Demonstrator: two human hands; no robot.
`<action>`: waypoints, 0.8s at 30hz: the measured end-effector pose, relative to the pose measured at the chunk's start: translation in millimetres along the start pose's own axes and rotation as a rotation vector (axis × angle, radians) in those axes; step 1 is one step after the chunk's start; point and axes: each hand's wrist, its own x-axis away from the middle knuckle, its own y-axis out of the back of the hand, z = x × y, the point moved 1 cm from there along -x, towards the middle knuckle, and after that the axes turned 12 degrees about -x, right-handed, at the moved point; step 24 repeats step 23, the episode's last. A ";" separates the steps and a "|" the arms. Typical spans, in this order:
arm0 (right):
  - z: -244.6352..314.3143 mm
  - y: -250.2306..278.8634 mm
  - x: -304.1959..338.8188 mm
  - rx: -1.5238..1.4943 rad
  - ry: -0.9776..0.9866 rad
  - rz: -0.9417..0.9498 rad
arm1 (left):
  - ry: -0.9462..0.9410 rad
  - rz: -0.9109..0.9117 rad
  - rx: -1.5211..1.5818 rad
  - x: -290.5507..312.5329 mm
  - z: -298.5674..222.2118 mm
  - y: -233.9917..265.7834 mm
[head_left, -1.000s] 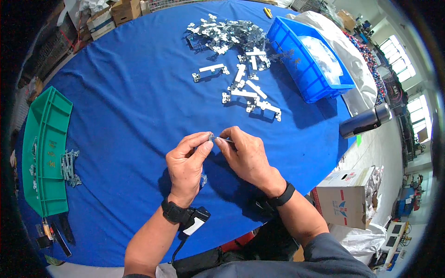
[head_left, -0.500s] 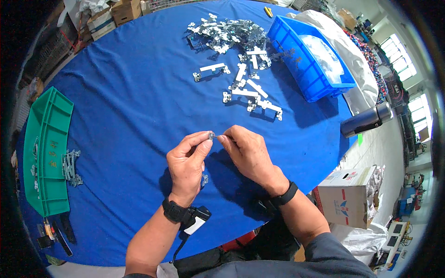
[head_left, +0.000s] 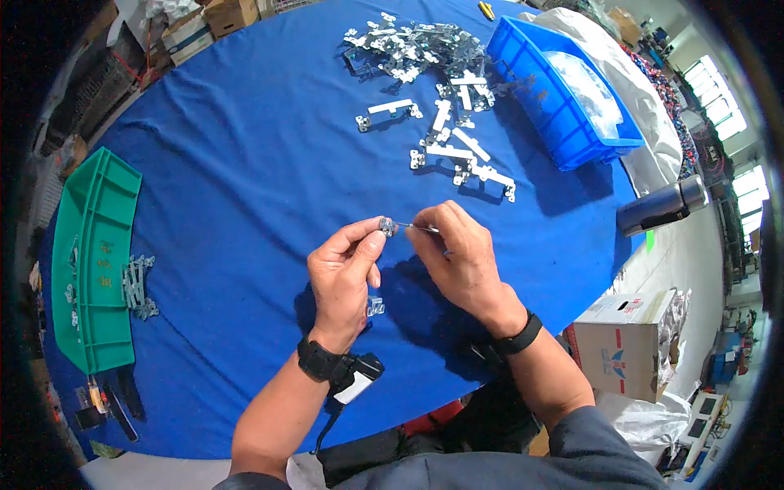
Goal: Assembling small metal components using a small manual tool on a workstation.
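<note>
My left hand [head_left: 339,286] is closed, with thumb and forefinger pinching one end of a metal bracket [head_left: 388,226]. The bracket's other end appears below the palm, and its middle is hidden by the hand. My right hand [head_left: 459,260] pinches a thin metal rod [head_left: 404,224], whose tip meets the bracket end. Further off lie several loose metal brackets [head_left: 449,152] with white bars and silver ends. Behind them is a heaped pile of similar brackets [head_left: 408,51].
A blue plastic bin [head_left: 563,147] holding clear plastic stands at the far right, with a dark bottle [head_left: 663,207] lying nearer. At left, a green tray [head_left: 102,327] has brackets against its side [head_left: 139,286]. A cardboard box [head_left: 621,347] is off the table's right edge.
The view has shifted slightly, so everything sits a little to the right. My right fingers have drawn back from the bracket, and more of the thin rod shows between the hands.
</note>
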 end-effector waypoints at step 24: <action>-11.6 4.4 3.3 0.170 -0.123 0.163 | -0.187 0.024 -0.205 0.3 3.2 0.5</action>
